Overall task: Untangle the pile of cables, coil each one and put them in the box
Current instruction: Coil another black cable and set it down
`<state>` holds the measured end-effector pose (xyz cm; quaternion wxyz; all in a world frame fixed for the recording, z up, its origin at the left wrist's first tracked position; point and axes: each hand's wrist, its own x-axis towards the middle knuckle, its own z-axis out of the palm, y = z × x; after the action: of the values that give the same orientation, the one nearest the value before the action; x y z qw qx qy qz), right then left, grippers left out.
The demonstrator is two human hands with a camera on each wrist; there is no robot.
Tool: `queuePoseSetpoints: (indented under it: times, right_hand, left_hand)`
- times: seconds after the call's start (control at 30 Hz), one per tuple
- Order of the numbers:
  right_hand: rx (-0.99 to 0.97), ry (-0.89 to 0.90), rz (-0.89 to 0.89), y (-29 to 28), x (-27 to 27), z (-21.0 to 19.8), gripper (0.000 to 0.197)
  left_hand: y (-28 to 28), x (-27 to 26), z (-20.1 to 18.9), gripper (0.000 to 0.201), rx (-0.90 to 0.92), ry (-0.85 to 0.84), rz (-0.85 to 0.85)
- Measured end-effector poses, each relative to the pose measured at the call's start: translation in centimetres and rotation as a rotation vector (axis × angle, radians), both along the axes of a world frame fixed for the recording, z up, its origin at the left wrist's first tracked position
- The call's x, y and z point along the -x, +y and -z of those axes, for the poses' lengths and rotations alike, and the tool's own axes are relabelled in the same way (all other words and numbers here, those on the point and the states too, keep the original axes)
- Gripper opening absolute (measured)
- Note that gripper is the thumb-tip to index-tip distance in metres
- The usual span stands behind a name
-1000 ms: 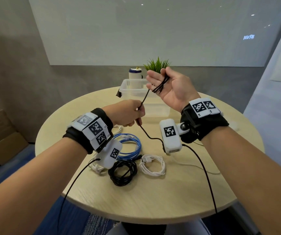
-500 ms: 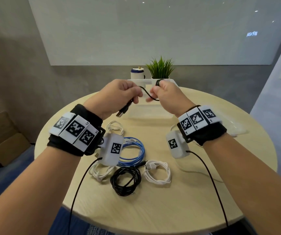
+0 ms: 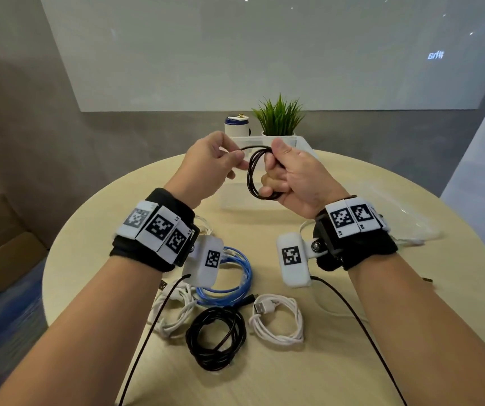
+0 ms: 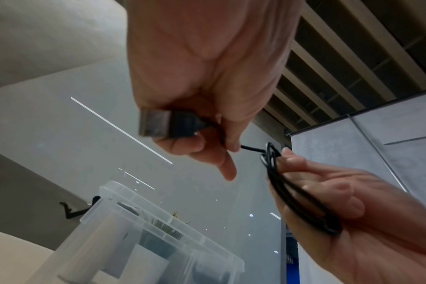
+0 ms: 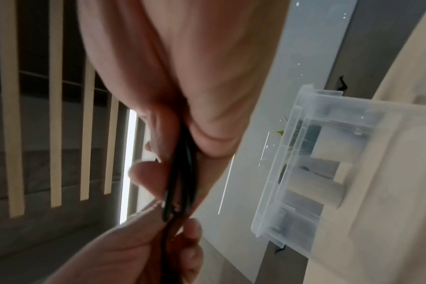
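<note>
Pinched between the thumb and fingers of the right hand [image 3: 297, 174], a small coil of thin black cable [image 3: 254, 174] is held upright in the air, its loops gathered against the palm. The free end of the same cable is gripped by the left hand [image 3: 206, 165], whose curled fingers close on the strand just beside the coil; in the left wrist view the black USB plug [image 4: 168, 124] is seen tucked under those fingers, so only a short tail is judged to be left to wind. Both hands are raised above the near edge of the clear plastic box [image 3: 300, 142], which stands toward the far side of the round table [image 3: 338, 361]; whether any cable lies inside it cannot be told. Nearer the person, several cables are laid on the table already coiled: a blue one [image 3: 235, 276], a black one [image 3: 216, 336], a white one [image 3: 278, 320] just right of it and another white one [image 3: 171, 315] to the left, partly hidden by the wrist camera. No tangled pile is visible, so the untangling is judged largely done, while the last turns of the held coil and the moving of every coil into the box remain. Behind the box a small plant [image 3: 279, 117] and a white container [image 3: 237, 126] are seen.
</note>
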<state>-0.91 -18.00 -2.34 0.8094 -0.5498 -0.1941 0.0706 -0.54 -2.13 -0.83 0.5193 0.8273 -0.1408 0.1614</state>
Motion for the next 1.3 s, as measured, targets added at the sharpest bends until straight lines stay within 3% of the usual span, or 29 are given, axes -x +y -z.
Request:
queuePoseSetpoints:
  times: [0.17,0.4,0.5,0.63,0.8,1.03,1.3]
  right_hand:
    - [-0.165,0.052,0.011,0.1,-0.5,0.4,0.039]
    - [-0.221,0.066,0.010,0.8,-1.2,0.8,0.036]
    - [-0.222,0.066,0.028,1.2,-1.4,0.8,0.035]
    - [-0.141,0.048,0.052,1.2,-1.5,1.3,0.034]
    - [-0.030,0.042,0.057,1.3,-1.6,1.9,0.035]
    - [0.064,0.002,0.060,1.6,-2.0,2.6,0.034]
    - [-0.017,-0.007,0.077,1.5,-2.5,3.0,0.035]
  left_hand:
    - [0.0,-0.1,0.8,0.006,-0.118,0.018,0.083]
    - [0.5,-0.9,0.8,0.006,-0.181,0.090,0.077]
    - [0.6,-1.3,1.1,0.011,-0.018,0.064,0.034]
    - [0.6,-1.7,1.4,0.013,0.376,0.030,0.082]
    - [-0.3,-2.6,2.2,0.020,0.638,0.025,0.060]
    - [-0.2,-3.1,3.0,0.026,0.861,0.174,0.175]
    - [-0.8,-2.5,3.2,0.028,0.905,0.281,0.194]
